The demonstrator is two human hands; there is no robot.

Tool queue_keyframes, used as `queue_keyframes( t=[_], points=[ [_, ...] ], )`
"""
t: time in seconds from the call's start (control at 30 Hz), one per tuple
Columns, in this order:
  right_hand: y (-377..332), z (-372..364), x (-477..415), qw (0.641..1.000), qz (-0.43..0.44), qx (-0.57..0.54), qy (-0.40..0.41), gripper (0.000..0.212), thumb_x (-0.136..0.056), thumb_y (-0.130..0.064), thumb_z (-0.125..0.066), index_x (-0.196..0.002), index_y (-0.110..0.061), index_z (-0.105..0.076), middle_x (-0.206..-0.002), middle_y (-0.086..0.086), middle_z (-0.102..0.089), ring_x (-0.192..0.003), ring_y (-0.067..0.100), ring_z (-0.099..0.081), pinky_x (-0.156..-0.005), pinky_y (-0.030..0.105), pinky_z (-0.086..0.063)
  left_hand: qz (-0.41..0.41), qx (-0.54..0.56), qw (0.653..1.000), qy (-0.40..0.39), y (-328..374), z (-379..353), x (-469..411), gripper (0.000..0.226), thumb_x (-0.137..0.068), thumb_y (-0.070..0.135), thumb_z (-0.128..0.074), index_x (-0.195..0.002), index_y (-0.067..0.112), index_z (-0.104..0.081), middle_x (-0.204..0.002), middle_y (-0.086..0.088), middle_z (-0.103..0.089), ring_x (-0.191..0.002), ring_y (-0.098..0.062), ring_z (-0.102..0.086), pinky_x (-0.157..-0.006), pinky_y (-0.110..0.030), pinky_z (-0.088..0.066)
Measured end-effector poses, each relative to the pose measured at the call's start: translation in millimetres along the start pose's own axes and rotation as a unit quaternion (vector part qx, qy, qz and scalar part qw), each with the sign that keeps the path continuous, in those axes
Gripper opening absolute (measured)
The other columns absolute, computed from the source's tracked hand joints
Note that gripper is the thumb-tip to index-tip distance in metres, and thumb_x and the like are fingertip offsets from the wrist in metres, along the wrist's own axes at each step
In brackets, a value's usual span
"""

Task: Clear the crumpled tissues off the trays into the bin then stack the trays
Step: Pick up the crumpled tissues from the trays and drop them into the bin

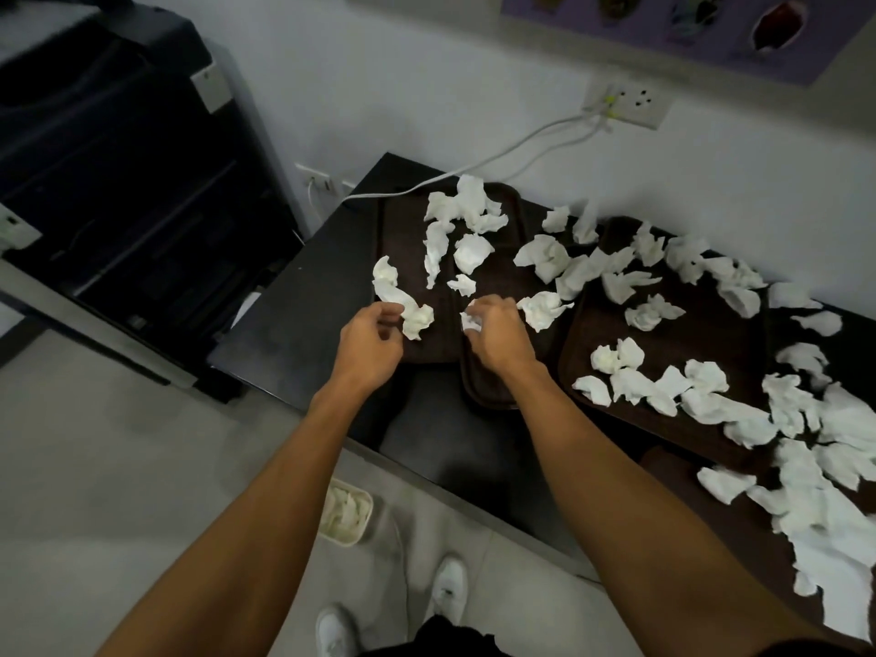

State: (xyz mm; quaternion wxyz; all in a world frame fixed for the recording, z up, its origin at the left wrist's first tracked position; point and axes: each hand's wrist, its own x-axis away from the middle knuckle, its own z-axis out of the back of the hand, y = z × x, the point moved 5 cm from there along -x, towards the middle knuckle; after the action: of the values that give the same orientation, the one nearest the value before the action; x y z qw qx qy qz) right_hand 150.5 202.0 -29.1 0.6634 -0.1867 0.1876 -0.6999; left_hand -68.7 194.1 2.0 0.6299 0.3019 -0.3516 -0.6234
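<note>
Paper-soft, likely near weightless: pinch white crumpled tissues at any fold; long one pinched in left hand, small wad clutched in right hand.

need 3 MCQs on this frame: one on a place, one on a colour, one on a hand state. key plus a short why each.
1. Where is the bin?
A) on the table
B) on the floor, near the shoes
C) on the black machine

2. What colour are the trays?
A) dark brown
B) white
C) red

3. What is the left hand doing?
A) lying flat and empty
B) pinching a tissue
C) gripping a plug

Key:
1 B: the bin stands on the floor tiles, just ahead of the shoes.
2 A: bare tray surface shows dark brown between the white tissues.
3 B: its fingertips close on a crumpled tissue.
</note>
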Motion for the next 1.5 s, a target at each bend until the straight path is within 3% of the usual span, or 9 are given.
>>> queue_keyframes(
  t=[0.13, 0.4, 0.57, 0.7, 0.9, 1.1, 1.23, 1.4, 1.5],
  points=[
    [0.8, -1.9, 1.8, 1.000, -0.003, -0.009, 0.025, 0.024, -0.090, 0.001, -0.065, -0.110, -0.005, -0.075, -0.116, 0.008, -0.065, -0.109, 0.026, -0.051, -0.091, 0.022, -0.040, 0.015, -0.005, 1.000, 0.006, -9.3, -2.5, 0.4, 0.036, -0.093, 0.007, -0.057, -0.125, 0.017, -0.067, -0.118, 0.002, -0.067, -0.100, -0.006, -0.063, -0.073, 0.000, -0.040],
    [1.5, 9.1, 17.3, 0.995, -0.027, -0.070, 0.065, 0.016, -0.091, -0.001, -0.066, -0.103, -0.005, -0.075, -0.105, 0.010, -0.067, -0.099, 0.023, -0.062, -0.084, 0.028, -0.052, -0.004, -0.016, 1.000, 0.009, -8.0, -7.4, -4.2, 0.030, -0.092, 0.008, -0.061, -0.120, 0.017, -0.068, -0.115, 0.002, -0.067, -0.096, -0.007, -0.063, -0.078, -0.005, -0.045],
    [0.2, 24.3, 30.6, 0.988, -0.040, -0.116, 0.098, 0.016, -0.091, -0.003, -0.070, -0.105, -0.008, -0.075, -0.101, 0.005, -0.067, -0.088, 0.011, -0.060, -0.072, 0.004, -0.043, -0.045, -0.096, 0.994, -0.007, -0.6, -19.7, -34.6, 0.034, -0.088, 0.015, -0.066, -0.120, 0.026, -0.069, -0.122, 0.001, -0.063, -0.110, -0.020, -0.059, -0.098, -0.036, -0.050],
    [0.0, 34.3, 38.9, 0.983, -0.046, -0.142, 0.108, 0.018, -0.091, -0.004, -0.072, -0.108, -0.010, -0.075, -0.098, 0.002, -0.065, -0.084, 0.006, -0.057, -0.070, -0.001, -0.040, -0.045, -0.209, 0.974, -0.075, -2.8, -38.5, -56.5, 0.049, -0.087, 0.027, -0.075, -0.135, 0.028, -0.063, -0.143, -0.002, -0.050, -0.130, -0.032, -0.039, -0.110, -0.044, -0.039],
    [0.8, 41.8, 43.3, 0.982, -0.037, -0.144, 0.120, 0.018, -0.089, -0.004, -0.074, -0.106, -0.010, -0.076, -0.095, -0.001, -0.065, -0.085, 0.006, -0.059, -0.073, -0.001, -0.041, -0.057, -0.237, 0.964, -0.108, -10.8, -60.6, -65.9, 0.042, -0.089, 0.022, -0.075, -0.130, 0.020, -0.067, -0.133, -0.012, -0.056, -0.130, -0.038, -0.041, -0.106, -0.049, -0.044],
    [1.0, 43.3, 47.2, 0.980, -0.048, -0.154, 0.120, 0.018, -0.089, -0.004, -0.074, -0.106, -0.009, -0.076, -0.096, 0.002, -0.067, -0.080, 0.002, -0.058, -0.072, 0.001, -0.042, -0.064, -0.212, 0.971, -0.084, -12.6, -63.6, -51.5, 0.030, -0.086, 0.013, -0.075, -0.115, 0.016, -0.074, -0.113, -0.012, -0.062, -0.110, -0.031, -0.055, -0.087, -0.036, -0.049],
    [-10.3, 39.2, 49.6, 0.979, -0.054, -0.159, 0.111, 0.017, -0.090, -0.007, -0.074, -0.106, -0.011, -0.076, -0.097, -0.001, -0.066, -0.082, 0.004, -0.059, -0.072, 0.001, -0.044, -0.024, -0.152, 0.987, -0.052, -16.8, -51.5, -41.8, 0.026, -0.085, 0.015, -0.078, -0.110, 0.016, -0.074, -0.113, -0.008, -0.062, -0.099, -0.022, -0.060, -0.082, -0.026, -0.046],
    [-36.5, 26.0, 57.4, 0.977, -0.049, -0.185, 0.098, 0.016, -0.090, -0.005, -0.075, -0.104, -0.012, -0.077, -0.097, 0.000, -0.068, -0.077, -0.002, -0.059, -0.069, 0.001, -0.043, -0.028, -0.094, 0.995, 0.011, -18.1, -18.3, -22.5, 0.021, -0.088, 0.019, -0.076, -0.108, 0.016, -0.073, -0.106, -0.004, -0.062, -0.086, -0.012, -0.057, -0.065, -0.003, -0.037],
    [-55.4, 13.6, 65.4, 0.975, -0.050, -0.195, 0.093, 0.015, -0.090, -0.005, -0.075, -0.103, -0.011, -0.077, -0.097, 0.003, -0.070, -0.076, -0.002, -0.060, -0.067, 0.001, -0.043, -0.027, -0.059, 0.997, 0.034, -23.8, 8.3, -6.7, 0.021, -0.087, 0.022, -0.076, -0.108, 0.018, -0.074, -0.103, -0.003, -0.066, -0.087, -0.012, -0.062, -0.068, -0.004, -0.039]
  ],
)
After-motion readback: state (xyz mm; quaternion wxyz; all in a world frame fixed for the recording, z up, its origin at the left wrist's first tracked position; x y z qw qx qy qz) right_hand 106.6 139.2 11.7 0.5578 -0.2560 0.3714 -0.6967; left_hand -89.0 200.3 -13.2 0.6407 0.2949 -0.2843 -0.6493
